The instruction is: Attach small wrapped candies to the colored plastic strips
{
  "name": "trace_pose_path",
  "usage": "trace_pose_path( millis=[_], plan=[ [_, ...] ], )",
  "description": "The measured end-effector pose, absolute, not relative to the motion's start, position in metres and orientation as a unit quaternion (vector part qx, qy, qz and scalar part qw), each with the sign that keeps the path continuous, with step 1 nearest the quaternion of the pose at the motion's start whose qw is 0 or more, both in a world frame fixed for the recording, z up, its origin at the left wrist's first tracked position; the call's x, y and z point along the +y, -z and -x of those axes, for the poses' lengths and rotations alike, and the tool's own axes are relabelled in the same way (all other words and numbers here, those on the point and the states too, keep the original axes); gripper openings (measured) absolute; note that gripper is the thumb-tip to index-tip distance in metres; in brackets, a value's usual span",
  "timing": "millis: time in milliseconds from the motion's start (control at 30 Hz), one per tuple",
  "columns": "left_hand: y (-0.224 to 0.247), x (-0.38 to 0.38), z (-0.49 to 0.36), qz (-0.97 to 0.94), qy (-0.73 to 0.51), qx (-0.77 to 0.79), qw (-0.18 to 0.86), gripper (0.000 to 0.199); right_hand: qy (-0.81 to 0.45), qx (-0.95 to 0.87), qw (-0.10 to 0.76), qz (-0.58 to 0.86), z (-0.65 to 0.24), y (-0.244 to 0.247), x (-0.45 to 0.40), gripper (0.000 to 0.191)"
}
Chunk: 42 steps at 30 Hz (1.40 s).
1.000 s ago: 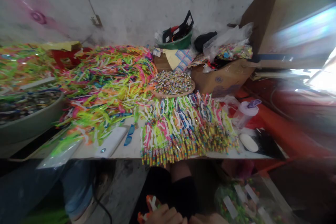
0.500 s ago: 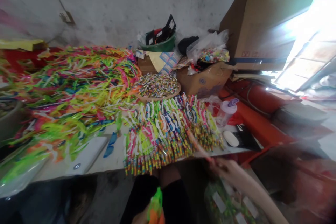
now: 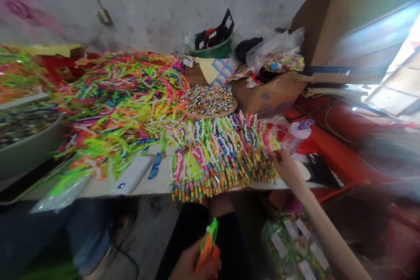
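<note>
Ribboned sticks (image 3: 226, 170) could tangle if the right hand (image 3: 284, 167), finger grip unclear, snags their right edge; below them, the left hand (image 3: 188, 263) clamps orange-green ribbons (image 3: 206, 248).

Against the grey wall (image 3: 144, 4) we see a blurred pink fan (image 3: 19, 8) at upper left and, to its right, an outlet (image 3: 104, 16) with a cord running up. Farther right we find a green basin (image 3: 218, 49) holding black pieces with white labels, a dark bundle (image 3: 246, 48) beside it, and a clear plastic bag (image 3: 278, 48) above an open cardboard box (image 3: 272, 96). A larger carton (image 3: 348, 30) with a blue stripe stands beyond. On the table (image 3: 100, 189) we make out a white phone-like device (image 3: 136, 174) at left and a lidded cup (image 3: 294, 139) at right, near a flat black sheet (image 3: 323, 173).
</note>
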<state>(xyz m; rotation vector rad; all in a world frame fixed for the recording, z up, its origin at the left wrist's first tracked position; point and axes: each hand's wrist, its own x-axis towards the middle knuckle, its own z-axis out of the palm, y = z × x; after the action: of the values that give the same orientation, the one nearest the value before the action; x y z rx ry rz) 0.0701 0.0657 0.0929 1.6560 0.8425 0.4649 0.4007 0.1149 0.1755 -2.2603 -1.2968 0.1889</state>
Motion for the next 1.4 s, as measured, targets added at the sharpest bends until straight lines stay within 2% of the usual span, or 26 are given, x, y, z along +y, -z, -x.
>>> trace_pose_path(
  millis=[67, 167, 233, 300, 500, 600, 767, 1133, 1400],
  plan=[
    [-0.106, 0.076, -0.070, -0.634, -0.217, 0.382, 0.636, 0.042, -0.158, -0.539, 0.301, 0.770, -0.372, -0.183, 0.102, 0.034],
    [-0.134, 0.091, -0.068, -0.651, -0.267, 0.378, 0.602, 0.037, -0.348, -0.568, 0.346, 0.661, -0.320, -0.192, 0.079, 0.037],
    [-0.148, 0.098, -0.065, -0.707, -0.302, 0.379, 0.515, 0.029, -0.434, -0.559, 0.361, 0.607, -0.289, -0.196, 0.064, 0.034],
    [-0.157, 0.102, -0.060, -0.780, -0.331, 0.343, 0.405, 0.020, -0.462, -0.569, 0.355, 0.581, -0.268, -0.199, 0.053, 0.030],
    [-0.171, 0.105, -0.044, -0.907, -0.384, 0.174, 0.022, 0.025, -0.421, -0.631, 0.327, 0.564, -0.250, -0.211, 0.038, 0.026],
    [-0.180, 0.104, -0.042, -0.917, -0.366, 0.146, -0.069, 0.025, -0.415, -0.650, 0.314, 0.554, -0.247, -0.214, 0.032, 0.026],
    [-0.185, 0.104, -0.044, -0.921, -0.352, 0.130, -0.108, 0.021, -0.446, -0.638, 0.291, 0.557, -0.243, -0.214, 0.029, 0.028],
    [-0.178, 0.102, -0.044, -0.930, -0.323, 0.124, -0.126, 0.022, -0.404, -0.672, 0.234, 0.575, -0.245, -0.199, 0.029, 0.025],
    [-0.164, 0.099, -0.044, -0.940, -0.301, 0.108, -0.118, 0.023, -0.367, -0.721, 0.145, 0.570, -0.246, -0.187, 0.026, 0.024]
  ],
)
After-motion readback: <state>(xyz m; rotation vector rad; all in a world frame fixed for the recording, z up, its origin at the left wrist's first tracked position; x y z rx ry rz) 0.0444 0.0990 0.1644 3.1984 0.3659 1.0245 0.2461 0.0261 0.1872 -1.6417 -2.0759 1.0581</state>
